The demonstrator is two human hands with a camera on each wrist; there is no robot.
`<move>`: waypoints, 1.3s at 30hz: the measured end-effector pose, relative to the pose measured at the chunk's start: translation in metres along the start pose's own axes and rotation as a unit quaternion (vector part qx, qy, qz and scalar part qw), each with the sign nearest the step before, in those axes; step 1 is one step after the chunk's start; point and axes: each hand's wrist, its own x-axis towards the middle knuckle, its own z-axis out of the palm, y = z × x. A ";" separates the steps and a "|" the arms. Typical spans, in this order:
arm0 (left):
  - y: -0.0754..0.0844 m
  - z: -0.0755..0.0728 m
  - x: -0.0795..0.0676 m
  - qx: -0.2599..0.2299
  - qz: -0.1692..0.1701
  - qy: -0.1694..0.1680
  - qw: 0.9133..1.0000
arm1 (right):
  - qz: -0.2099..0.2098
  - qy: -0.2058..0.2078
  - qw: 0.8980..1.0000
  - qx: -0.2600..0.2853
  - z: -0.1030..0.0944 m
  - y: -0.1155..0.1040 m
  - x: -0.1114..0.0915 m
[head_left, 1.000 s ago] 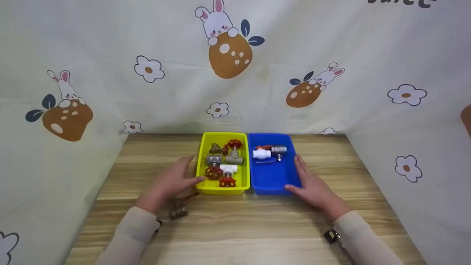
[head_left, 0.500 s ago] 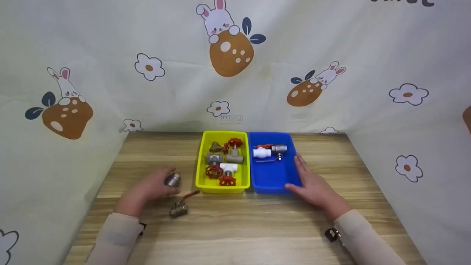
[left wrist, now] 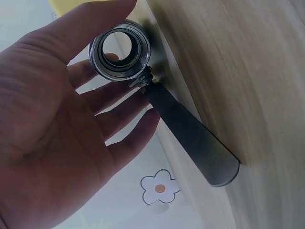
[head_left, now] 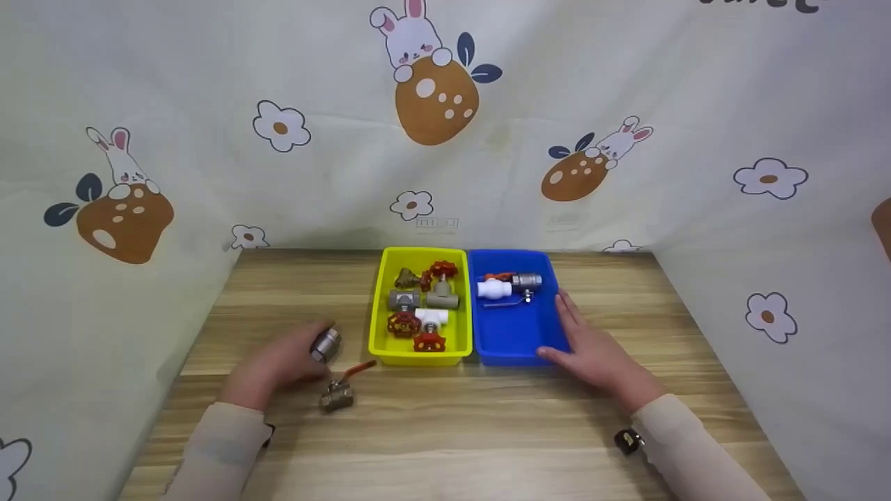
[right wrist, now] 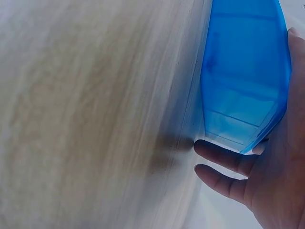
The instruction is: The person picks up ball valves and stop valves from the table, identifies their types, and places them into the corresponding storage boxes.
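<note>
My left hand, left of the yellow bin, grips a steel ball valve. In the left wrist view the thumb lies along one side of the valve's round body, and fingers are behind it. Its long flat lever points away over the wood. A brass ball valve with a red lever lies on the table just in front of this hand. My right hand rests against the right side of the blue bin, fingers extended and thumb at the near corner.
Inside the yellow bin are several valves with red handwheels. The blue bin, right beside it, contains a white valve and a metal valve at its far end. A printed cloth hangs behind the wooden table.
My left hand has moved left from the yellow bin's side and now grips the steel ball valve, which has turned slightly in the last half second. My right hand stays at the blue bin.
</note>
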 end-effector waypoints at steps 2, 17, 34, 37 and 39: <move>0.001 0.000 0.000 -0.001 0.008 0.004 1.000 | -0.007 0.005 1.000 -0.001 0.000 0.000 0.000; -0.004 0.002 0.004 -0.004 -0.002 -0.002 1.000 | -0.006 0.008 1.000 0.005 0.001 0.000 -0.001; -0.014 0.005 0.019 0.032 0.028 0.001 0.999 | -0.003 0.008 1.000 0.015 0.002 -0.001 0.000; -0.015 0.005 0.019 0.038 0.033 0.002 0.999 | -0.003 0.009 1.000 0.013 0.002 -0.001 0.000; -0.015 0.005 0.019 0.041 0.032 0.003 0.999 | -0.004 0.009 1.000 0.011 0.002 -0.001 0.000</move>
